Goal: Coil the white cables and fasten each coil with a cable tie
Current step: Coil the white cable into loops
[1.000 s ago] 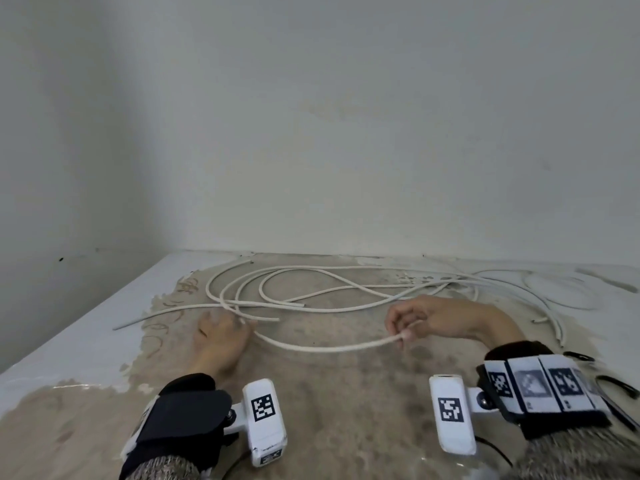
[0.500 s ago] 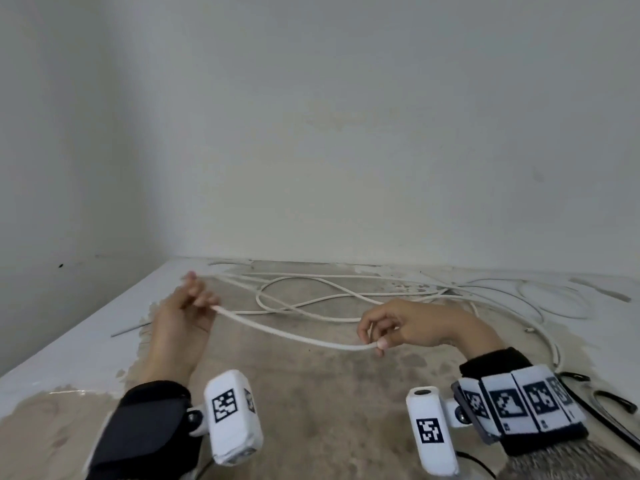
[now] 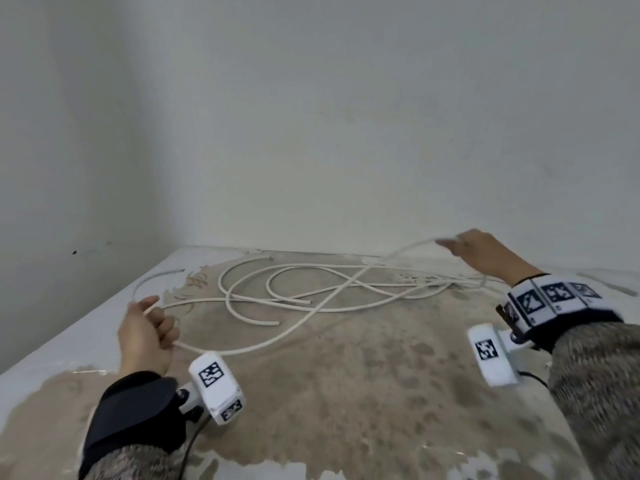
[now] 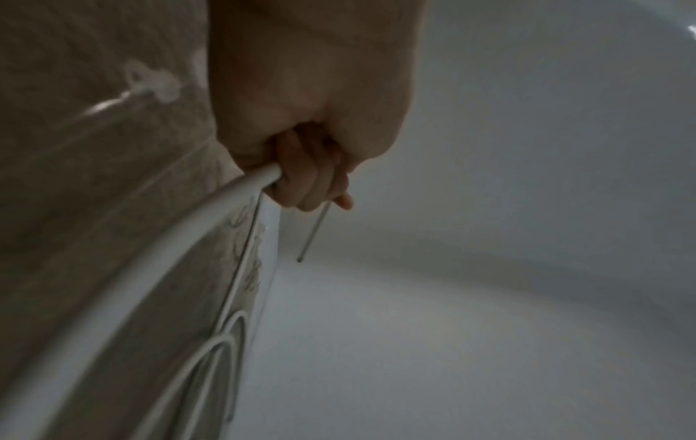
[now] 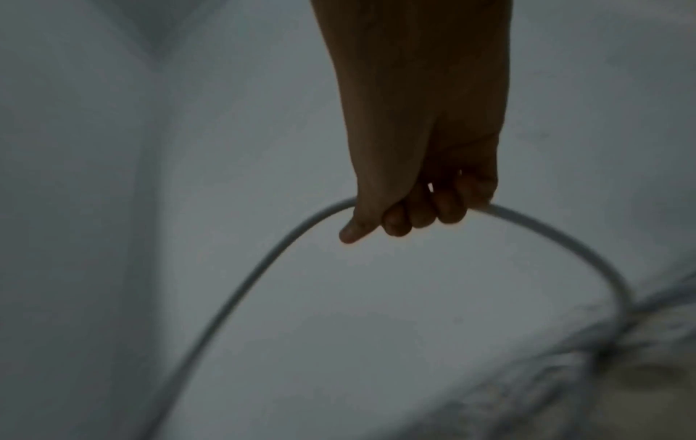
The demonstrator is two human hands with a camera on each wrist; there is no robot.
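Several white cables lie in loose loops on the mottled brown table top. My left hand is near the table's left side, fingers curled round one white cable; a thin end pokes out past the fingers. My right hand is raised at the far right, fingers curled round the white cable, which arcs down on both sides of it. The cable runs from the left hand across the table toward the right hand.
A grey wall stands right behind the table, with a corner at the left. The table's white left edge runs diagonally beside my left hand. Tangled cable ends gather under my right wrist.
My right hand has swung from the middle front up and far right, drawing the cable along. The left hand has dropped slightly toward me, still holding its cable.
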